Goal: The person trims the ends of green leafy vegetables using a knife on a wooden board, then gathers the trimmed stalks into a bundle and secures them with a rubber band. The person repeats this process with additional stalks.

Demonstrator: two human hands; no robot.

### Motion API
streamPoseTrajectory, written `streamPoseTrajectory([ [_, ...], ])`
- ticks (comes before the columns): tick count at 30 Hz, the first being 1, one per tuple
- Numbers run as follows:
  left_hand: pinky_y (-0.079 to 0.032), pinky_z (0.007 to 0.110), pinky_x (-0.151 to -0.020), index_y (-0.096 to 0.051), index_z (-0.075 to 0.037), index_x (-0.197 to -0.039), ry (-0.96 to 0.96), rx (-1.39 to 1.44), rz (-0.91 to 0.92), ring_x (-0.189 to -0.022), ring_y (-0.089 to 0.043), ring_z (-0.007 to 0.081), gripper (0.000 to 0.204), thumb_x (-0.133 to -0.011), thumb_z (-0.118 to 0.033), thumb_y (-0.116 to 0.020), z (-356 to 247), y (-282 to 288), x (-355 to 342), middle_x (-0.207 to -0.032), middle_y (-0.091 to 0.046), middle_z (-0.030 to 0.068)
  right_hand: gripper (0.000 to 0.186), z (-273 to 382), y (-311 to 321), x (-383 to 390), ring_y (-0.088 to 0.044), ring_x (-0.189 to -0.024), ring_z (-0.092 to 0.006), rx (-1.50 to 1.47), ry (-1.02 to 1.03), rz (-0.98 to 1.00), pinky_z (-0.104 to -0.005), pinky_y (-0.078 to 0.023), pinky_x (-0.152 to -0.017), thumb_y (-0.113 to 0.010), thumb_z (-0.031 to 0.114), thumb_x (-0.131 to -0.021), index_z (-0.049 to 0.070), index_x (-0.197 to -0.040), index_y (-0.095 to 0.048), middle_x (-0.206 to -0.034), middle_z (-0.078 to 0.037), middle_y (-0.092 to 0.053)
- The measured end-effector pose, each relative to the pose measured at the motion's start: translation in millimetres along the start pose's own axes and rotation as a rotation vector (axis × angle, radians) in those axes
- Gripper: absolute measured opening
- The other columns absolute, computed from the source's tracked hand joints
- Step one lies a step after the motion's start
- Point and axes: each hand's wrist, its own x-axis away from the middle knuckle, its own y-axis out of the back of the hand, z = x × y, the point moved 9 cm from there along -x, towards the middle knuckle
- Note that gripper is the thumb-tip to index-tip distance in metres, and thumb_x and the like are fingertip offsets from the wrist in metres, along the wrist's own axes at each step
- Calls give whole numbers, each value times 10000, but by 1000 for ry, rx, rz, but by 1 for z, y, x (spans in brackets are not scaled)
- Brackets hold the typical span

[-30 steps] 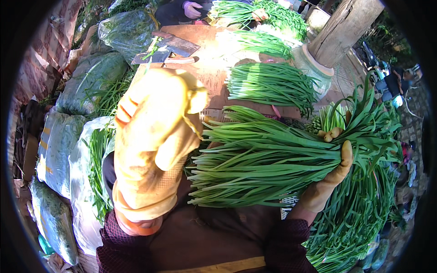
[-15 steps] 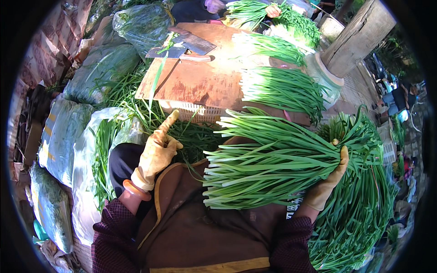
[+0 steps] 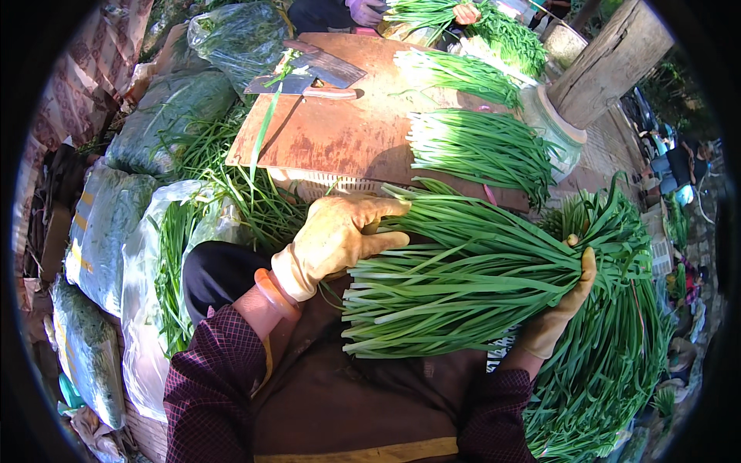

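Observation:
A bunch of garlic chives [image 3: 463,270] with long flat green leaves lies across my lap, pale cut ends to the left. My right hand [image 3: 567,297], in a tan glove, grips it near its leafy right end; most of those fingers are hidden under the leaves. My left hand [image 3: 340,239], gloved too and with an orange bangle at the wrist, reaches to the upper cut ends. Its forefinger and thumb point right, apart from each other, at the stems. Beneath and behind my right hand spreads a large heap of garlic chives [image 3: 598,378].
Ahead stands a reddish wooden board [image 3: 332,135] on a plastic crate, bearing two cleavers [image 3: 328,68] and trimmed chive bunches [image 3: 478,147]. Plastic-bagged greens [image 3: 108,224] line the left. A wooden post [image 3: 610,65] rises at far right. Another person's gloved hand [image 3: 367,11] shows across the board.
My left hand has moved right and nearer, from pointing toward the board to the bunch's cut ends, with the thumb now spread from the forefinger. My right hand keeps its grip.

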Motion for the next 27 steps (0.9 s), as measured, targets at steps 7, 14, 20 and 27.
streamPoseTrajectory([
  [7, -512, 405, -642, -678, -108, -962, -298, -18, -17, -762, -654, 308, 261, -866, -346, -728, -38, -16, -27, -794, -660, 103, 360, -1, -16, 3, -636, -890, -261, -69, -39, 73, -435, -539, -810, -516, 392, -1014, 49, -1100, -580, -980, -130, -655],
  [14, -468, 316, -592, -612, -64, -844, -222, 17, -159, -602, -563, 200, 123, -805, 5, -707, -16, -3, -3, -712, -596, 51, 397, 6, -12, 2, -620, -930, -244, -30, 47, 21, -416, -516, -871, -516, 404, -1012, 34, -1142, -577, -992, -105, -652],
  [20, -317, 188, -512, -663, -45, -878, 405, 615, -708, -547, -390, -2, 62, -938, -50, -674, 113, 115, 52, -652, -525, -80, 413, 7, -11, 5, -620, -944, -244, -65, 61, 8, -429, -523, -872, -531, 425, -1004, 42, -1150, -574, -985, -90, -638],
  [27, -458, 203, -655, -659, -36, -1208, 385, 629, -421, -800, -602, 58, 394, -1000, -369, -627, 115, 64, 88, -993, -692, 5, 376, 0, -12, -1, -645, -838, -226, -29, 48, 76, -400, -557, -749, -500, 389, -1028, 43, -1147, -588, -965, -85, -659],
])
